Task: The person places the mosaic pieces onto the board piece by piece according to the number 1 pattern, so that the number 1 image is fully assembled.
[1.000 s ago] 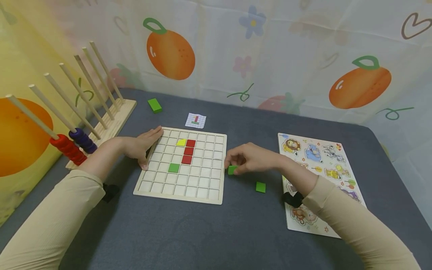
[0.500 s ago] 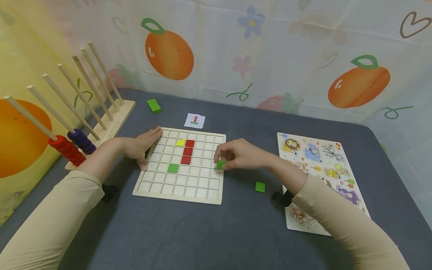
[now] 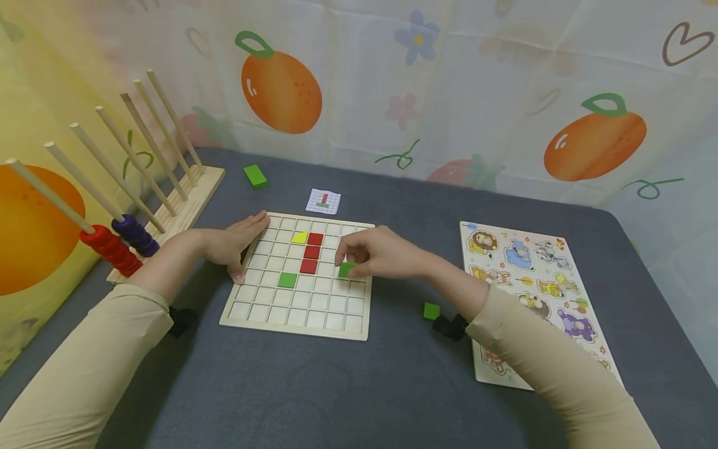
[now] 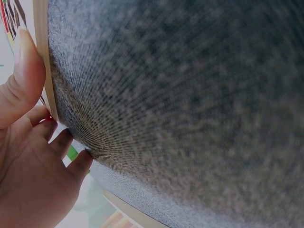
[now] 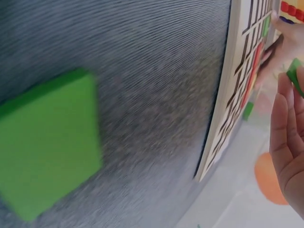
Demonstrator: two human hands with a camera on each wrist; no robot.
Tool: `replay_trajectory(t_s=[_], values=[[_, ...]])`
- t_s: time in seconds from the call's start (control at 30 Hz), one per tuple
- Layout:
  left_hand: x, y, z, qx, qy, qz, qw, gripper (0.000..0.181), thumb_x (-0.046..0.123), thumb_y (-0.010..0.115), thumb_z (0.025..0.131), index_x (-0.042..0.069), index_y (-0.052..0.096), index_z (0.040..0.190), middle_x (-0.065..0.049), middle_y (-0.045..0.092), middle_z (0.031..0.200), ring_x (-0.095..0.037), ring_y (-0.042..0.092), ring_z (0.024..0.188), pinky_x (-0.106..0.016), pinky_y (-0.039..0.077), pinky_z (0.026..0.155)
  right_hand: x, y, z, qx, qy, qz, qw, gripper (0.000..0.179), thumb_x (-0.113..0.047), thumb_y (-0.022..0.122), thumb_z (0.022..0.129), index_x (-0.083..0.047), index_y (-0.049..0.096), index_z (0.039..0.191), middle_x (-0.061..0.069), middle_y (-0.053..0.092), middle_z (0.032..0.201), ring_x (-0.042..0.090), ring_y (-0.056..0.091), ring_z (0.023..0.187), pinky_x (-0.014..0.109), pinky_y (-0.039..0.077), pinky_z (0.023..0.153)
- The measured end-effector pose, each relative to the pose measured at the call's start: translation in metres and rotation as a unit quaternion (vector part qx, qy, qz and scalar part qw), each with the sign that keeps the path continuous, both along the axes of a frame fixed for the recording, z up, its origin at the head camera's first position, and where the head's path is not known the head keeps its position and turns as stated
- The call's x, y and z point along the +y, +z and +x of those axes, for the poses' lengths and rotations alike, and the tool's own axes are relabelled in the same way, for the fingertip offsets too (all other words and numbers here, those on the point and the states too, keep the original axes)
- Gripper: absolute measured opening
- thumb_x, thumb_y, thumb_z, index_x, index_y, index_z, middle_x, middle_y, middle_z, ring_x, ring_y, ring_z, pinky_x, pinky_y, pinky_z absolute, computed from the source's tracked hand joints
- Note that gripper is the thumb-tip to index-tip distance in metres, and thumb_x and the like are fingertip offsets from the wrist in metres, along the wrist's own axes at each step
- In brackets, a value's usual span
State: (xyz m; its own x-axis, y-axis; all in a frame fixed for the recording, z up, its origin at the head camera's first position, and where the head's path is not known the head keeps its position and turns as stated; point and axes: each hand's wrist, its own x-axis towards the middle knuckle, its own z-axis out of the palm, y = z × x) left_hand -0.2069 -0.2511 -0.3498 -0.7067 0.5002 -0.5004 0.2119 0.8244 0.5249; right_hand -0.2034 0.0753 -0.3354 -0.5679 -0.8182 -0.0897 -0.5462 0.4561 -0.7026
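Note:
A wooden grid board (image 3: 335, 305) lies on the table, with a yellow tile (image 3: 300, 237), red tiles (image 3: 311, 252) and a green tile (image 3: 287, 280) in its cells. My left hand (image 3: 227, 243) rests along the board's left edge, thumb toward the near side and fingers stretched to the far corner. Over the board's right part, my right hand (image 3: 387, 252) pinches a green square tile (image 3: 346, 270) between thumb and fingers. The right wrist view shows that held tile (image 5: 295, 73) at the fingertips. A loose green tile (image 3: 431, 310) lies right of the board.
Behind the board are a small pattern card (image 3: 323, 201) and a green block (image 3: 255, 176). A peg stand (image 3: 191, 199) with red rings (image 3: 112, 249) and purple rings (image 3: 134, 234) stands left. An animal puzzle board (image 3: 518, 274) lies right, partly under my right forearm.
My right hand has moved left with the green tile, from beside the board's right edge to over its right columns. The left hand has stayed on the board's edge.

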Motion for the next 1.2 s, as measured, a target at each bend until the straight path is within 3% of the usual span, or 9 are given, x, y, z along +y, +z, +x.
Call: replay_trajectory(t_s=[0.27,0.6,0.83,1.2], values=[[-0.002,-0.001,0.000,0.001,-0.003,0.006,1.0000,0.133,0.003,0.085,0.064,-0.004,-0.011,0.156,-0.025,-0.023,0.162,-0.051,-0.019,0.149,-0.068,-0.002,0.118,-0.017,-0.001,0.000,0.019,0.002,-0.011,0.9998,0.018,-0.008,0.072,0.086,-0.013,0.073,0.103,-0.001,0.065,0.084,0.009,0.060,0.074,0.022,0.049,0.072],[-0.002,-0.001,0.000,0.002,-0.005,0.003,1.0000,0.132,0.003,0.085,0.065,-0.003,-0.010,0.156,-0.025,-0.022,0.163,-0.050,-0.018,0.149,-0.069,0.000,0.118,-0.037,-0.004,-0.003,0.031,-0.017,-0.005,0.9994,0.021,-0.006,0.065,0.091,-0.012,0.074,0.109,0.000,0.074,0.102,0.010,0.064,0.087,0.021,0.050,0.072],[-0.002,-0.001,0.000,0.003,-0.006,-0.003,1.0000,0.133,0.004,0.086,0.065,-0.003,-0.010,0.156,-0.025,-0.022,0.163,-0.050,-0.017,0.149,-0.068,0.001,0.118,-0.049,-0.003,-0.002,0.028,-0.029,-0.012,0.9991,0.018,-0.005,0.068,0.089,-0.010,0.074,0.105,0.001,0.074,0.094,0.010,0.066,0.086,0.019,0.052,0.075],[-0.001,0.000,0.001,0.000,-0.001,0.000,1.0000,0.133,0.003,0.085,0.065,-0.003,-0.011,0.156,-0.025,-0.023,0.162,-0.051,-0.018,0.149,-0.069,0.000,0.118,-0.067,-0.004,0.003,0.038,-0.046,0.024,0.9979,0.020,0.000,0.070,0.083,-0.012,0.075,0.098,0.002,0.074,0.089,0.009,0.067,0.083,0.017,0.051,0.078]])
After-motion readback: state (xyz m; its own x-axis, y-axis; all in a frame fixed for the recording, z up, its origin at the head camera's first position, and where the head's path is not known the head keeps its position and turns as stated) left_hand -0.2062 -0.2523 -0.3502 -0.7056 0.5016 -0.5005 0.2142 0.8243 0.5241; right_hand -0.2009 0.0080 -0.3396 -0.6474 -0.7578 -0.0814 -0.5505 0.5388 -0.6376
